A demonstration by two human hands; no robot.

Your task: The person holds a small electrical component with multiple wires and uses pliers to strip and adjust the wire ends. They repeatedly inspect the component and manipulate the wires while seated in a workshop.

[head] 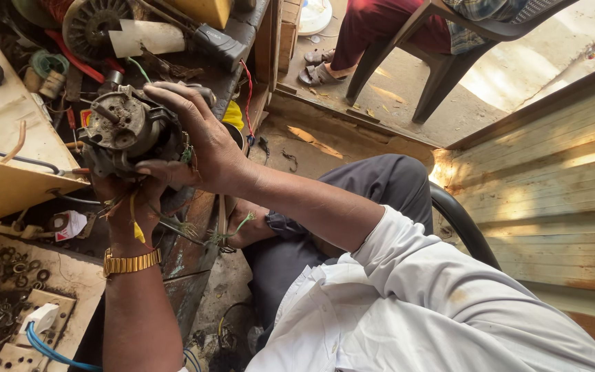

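L hand (127,200), gold watch (131,262) on wrist, cups the small dirty motor (127,131) from below, fingers mostly hidden but gripping it. R hand (201,141) wraps over motor's right side, fingers (173,96) closed on housing. Loose wires (173,224) hang just below both hands, above cluttered counter (8,179).

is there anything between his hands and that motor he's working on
Nothing visible does. The right hand already lies over the side of the grey motor, fingers wrapped around its housing, and the left hand grips it from below. Loose coloured wires dangle by the left wrist but do not separate either hand from it.
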